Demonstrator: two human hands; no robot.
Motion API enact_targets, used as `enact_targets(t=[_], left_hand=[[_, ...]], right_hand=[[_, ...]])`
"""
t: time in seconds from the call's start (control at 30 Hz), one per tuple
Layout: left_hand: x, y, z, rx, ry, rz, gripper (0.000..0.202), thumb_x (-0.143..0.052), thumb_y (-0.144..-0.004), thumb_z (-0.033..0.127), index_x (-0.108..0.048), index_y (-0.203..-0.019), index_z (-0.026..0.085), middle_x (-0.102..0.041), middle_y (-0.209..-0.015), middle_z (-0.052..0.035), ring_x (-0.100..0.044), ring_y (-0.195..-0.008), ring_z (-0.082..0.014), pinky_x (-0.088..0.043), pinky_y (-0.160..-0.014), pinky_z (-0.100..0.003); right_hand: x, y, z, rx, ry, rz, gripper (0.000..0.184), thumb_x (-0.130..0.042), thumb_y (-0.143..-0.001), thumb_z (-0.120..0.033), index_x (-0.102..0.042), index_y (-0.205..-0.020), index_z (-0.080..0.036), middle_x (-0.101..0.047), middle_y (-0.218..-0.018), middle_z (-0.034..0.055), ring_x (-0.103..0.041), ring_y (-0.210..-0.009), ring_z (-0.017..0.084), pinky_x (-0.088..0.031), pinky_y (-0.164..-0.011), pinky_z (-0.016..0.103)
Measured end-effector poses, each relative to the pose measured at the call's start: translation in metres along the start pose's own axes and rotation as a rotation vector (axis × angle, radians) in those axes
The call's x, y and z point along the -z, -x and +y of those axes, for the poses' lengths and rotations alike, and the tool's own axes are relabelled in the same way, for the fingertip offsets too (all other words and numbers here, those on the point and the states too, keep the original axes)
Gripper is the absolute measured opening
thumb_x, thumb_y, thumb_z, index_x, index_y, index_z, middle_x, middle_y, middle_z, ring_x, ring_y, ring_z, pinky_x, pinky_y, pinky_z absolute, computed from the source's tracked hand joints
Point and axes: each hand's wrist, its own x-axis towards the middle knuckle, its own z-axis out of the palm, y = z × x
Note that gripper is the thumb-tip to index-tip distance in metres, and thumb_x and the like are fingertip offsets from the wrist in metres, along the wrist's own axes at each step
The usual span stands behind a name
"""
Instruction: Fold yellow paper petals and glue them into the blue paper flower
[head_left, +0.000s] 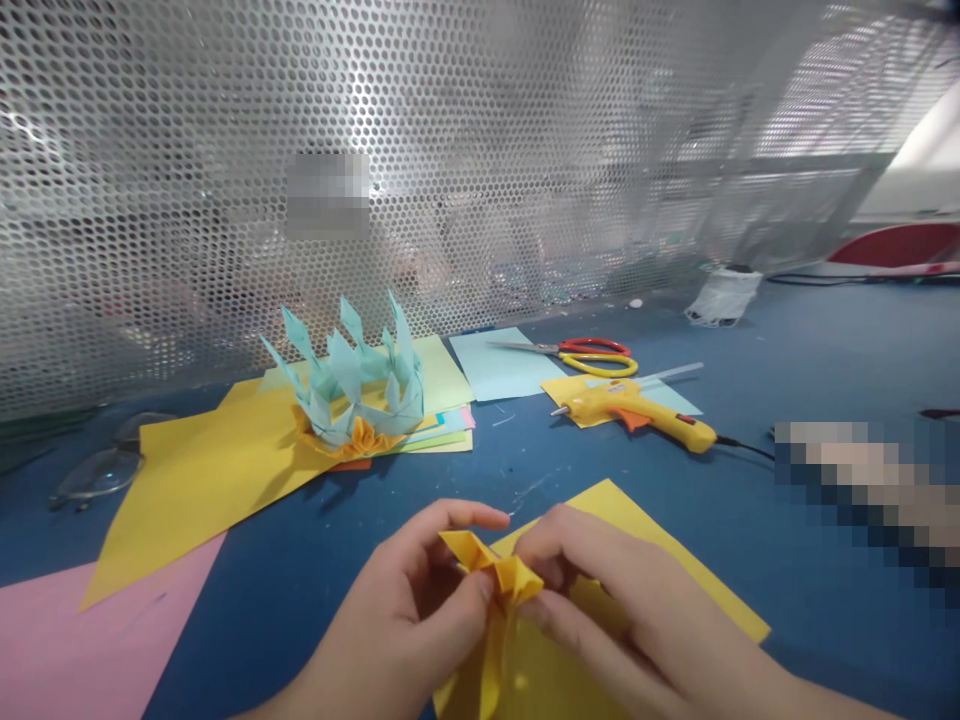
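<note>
Between my two hands is a small folded yellow paper piece [499,572] with pointed, pleated ends and a strip hanging down. My left hand [420,600] pinches it from the left between thumb and fingers, its index finger reaching over behind. From the right, my right hand [615,590] grips the other end with thumb and bent fingers. Beneath both hands lies a yellow paper sheet [690,590], partly covered by them. Farther back stands a crown-like light-blue origami piece [360,385] with upright points, and folded orange paper [367,437] sits at its base.
Yellow and pink paper [97,630] lie at left, near eyeglasses [97,478]. Scissors [598,357] rest by a light-blue sheet [502,365]. A yellow glue gun [637,408] with a cord lies at right, before a small white container [724,297]. Perforated metal mesh [480,150] stands behind.
</note>
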Motion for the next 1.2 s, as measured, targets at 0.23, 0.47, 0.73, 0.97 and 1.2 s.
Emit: enact_targets(t=[0.23,0.47,0.73,0.97,1.2], left_hand=[[-0.003,0.003,0.015,0.062,-0.126,-0.098,0.017,-0.062,-0.073,0.026,-0.047,-0.076,0.019,-0.045,-0.062,0.0083,-0.034,-0.053,-0.007,-0.025,-0.051,-0.02],[0.0,0.001,0.006,-0.041,-0.271,-0.153,0.007,-0.054,-0.074,0.025,-0.049,-0.074,0.021,-0.045,-0.071,0.0049,-0.04,-0.06,-0.0106,-0.031,-0.052,-0.021],[0.001,-0.001,0.024,-0.066,-0.418,-0.163,0.017,-0.066,-0.077,0.036,-0.061,-0.084,0.021,-0.054,-0.072,0.003,-0.051,-0.068,-0.0146,-0.04,-0.061,-0.022],[0.003,0.009,0.02,-0.053,-0.402,-0.212,0.015,-0.064,-0.08,0.035,-0.059,-0.08,0.021,-0.051,-0.071,0.0035,-0.046,-0.064,-0.0129,-0.039,-0.058,-0.02],[-0.002,0.01,0.017,0.039,-0.379,-0.261,0.013,-0.055,-0.083,0.03,-0.051,-0.075,0.021,-0.045,-0.07,0.0046,-0.038,-0.06,-0.0111,-0.033,-0.054,-0.02]], right_hand=[[0.005,0.001,-0.002,0.059,0.009,-0.001,0.019,-0.051,-0.081,-0.004,-0.051,-0.074,-0.022,-0.059,-0.071,-0.0043,-0.058,-0.064,0.009,-0.046,-0.059,0.016],[0.004,0.002,-0.003,0.044,0.033,-0.06,0.02,-0.056,-0.077,-0.003,-0.054,-0.068,-0.02,-0.059,-0.065,-0.0057,-0.056,-0.057,0.007,-0.043,-0.054,0.013],[0.002,0.006,0.001,-0.127,-0.127,-0.149,0.015,-0.066,-0.076,-0.01,-0.063,-0.066,-0.021,-0.067,-0.068,-0.005,-0.063,-0.062,0.009,-0.047,-0.058,0.015],[0.004,0.006,-0.003,-0.213,-0.19,-0.161,0.014,-0.073,-0.077,-0.022,-0.066,-0.064,-0.02,-0.066,-0.064,-0.0047,-0.06,-0.058,0.008,-0.044,-0.054,0.014],[0.004,0.012,-0.001,-0.007,0.086,-0.101,0.018,-0.071,-0.076,-0.017,-0.061,-0.063,-0.023,-0.061,-0.057,-0.0077,-0.052,-0.048,0.006,-0.035,-0.043,0.014]])
